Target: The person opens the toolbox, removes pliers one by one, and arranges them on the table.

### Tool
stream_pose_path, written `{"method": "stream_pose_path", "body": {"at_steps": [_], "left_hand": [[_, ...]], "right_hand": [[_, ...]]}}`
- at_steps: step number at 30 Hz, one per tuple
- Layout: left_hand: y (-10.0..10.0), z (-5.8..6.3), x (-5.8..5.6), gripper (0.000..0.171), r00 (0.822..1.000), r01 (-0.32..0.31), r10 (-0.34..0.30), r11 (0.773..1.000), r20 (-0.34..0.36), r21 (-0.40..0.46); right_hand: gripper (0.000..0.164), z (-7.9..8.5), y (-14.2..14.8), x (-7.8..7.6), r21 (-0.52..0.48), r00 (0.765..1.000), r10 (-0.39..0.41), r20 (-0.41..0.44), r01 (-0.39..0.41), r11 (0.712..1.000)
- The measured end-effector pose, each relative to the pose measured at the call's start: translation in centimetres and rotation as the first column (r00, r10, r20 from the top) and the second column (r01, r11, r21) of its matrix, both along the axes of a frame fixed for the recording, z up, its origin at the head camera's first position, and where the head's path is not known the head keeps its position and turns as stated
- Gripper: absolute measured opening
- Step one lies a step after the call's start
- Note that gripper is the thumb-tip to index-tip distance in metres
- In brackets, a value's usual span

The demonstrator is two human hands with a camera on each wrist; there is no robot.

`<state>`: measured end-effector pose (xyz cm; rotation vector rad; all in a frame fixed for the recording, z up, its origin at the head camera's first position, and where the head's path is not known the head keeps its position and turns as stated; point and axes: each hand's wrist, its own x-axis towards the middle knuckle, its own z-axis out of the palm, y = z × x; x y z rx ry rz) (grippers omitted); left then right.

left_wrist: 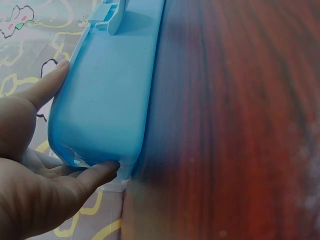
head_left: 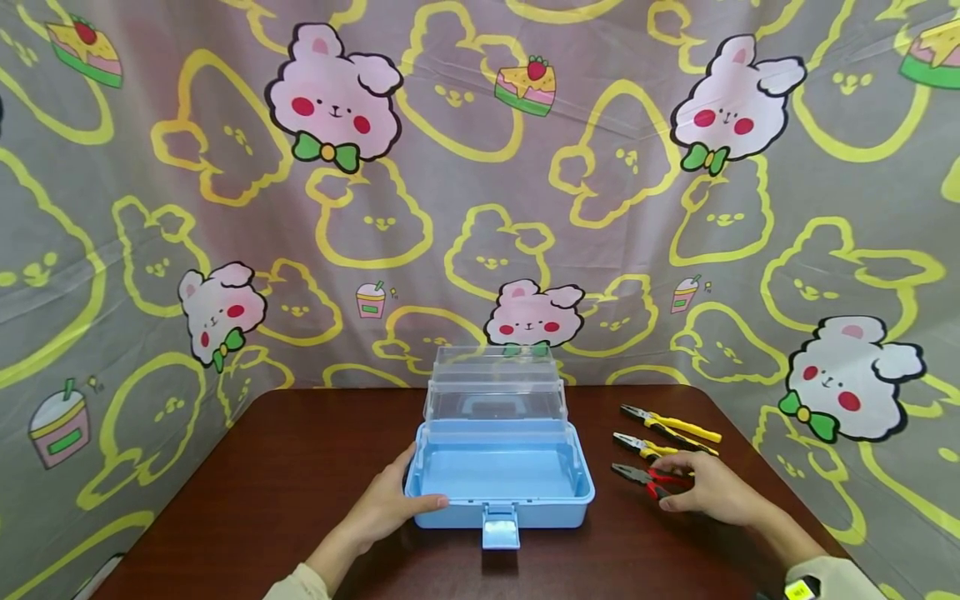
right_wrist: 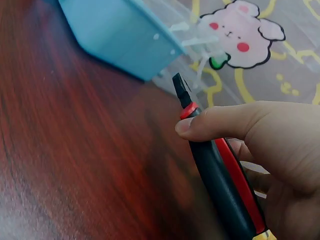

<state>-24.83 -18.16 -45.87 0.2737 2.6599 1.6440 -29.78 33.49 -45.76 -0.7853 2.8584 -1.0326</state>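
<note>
A light blue toolbox [head_left: 457, 517] stands in the middle of the table, its clear lid [head_left: 495, 406] raised at the back and its front latch [head_left: 500, 533] hanging down. My left hand [head_left: 386, 504] holds the box's left end, thumb on the front rim and fingers along the side wall. To the right of the box, my right hand [head_left: 716, 490] grips red-and-black pliers [right_wrist: 215, 175] by the handles, thumb near the pivot. Their dark nose points toward the box. Palm and fingers hide part of the handles.
Two yellow-and-black pliers, one farther back [head_left: 682, 428] and one nearer [head_left: 630, 442], lie just beyond my right hand. The dark wooden table [head_left: 300, 450] ends at a curtain [head_left: 450, 183] printed with rabbits, which also hangs along both sides.
</note>
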Motion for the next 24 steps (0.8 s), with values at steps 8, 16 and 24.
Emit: {"method": "stream_pose_path", "body": {"at_steps": [8, 16, 24], "left_hand": [[0.1, -0.1, 0.1, 0.116, 1.000, -0.009, 0.009, 1.000, 0.006, 0.002], [0.0, -0.3, 0.1, 0.113, 1.000, 0.002, -0.002, 1.000, 0.010, 0.004], [-0.1, -0.2, -0.1, 0.112, 1.000, 0.021, -0.021, 0.999, -0.003, 0.046]], "right_hand": [[0.051, -1.5, 0.7, 0.0, 0.005, 0.998, -0.038, 0.040, 0.038, 0.999], [0.055, -2.7, 1.6, 0.1, 0.042, 0.997, -0.063, 0.055, 0.060, 0.997], [0.054, -2.4, 1.5, -0.3, 0.038, 0.997, -0.048, 0.067, 0.045, 0.998]]}}
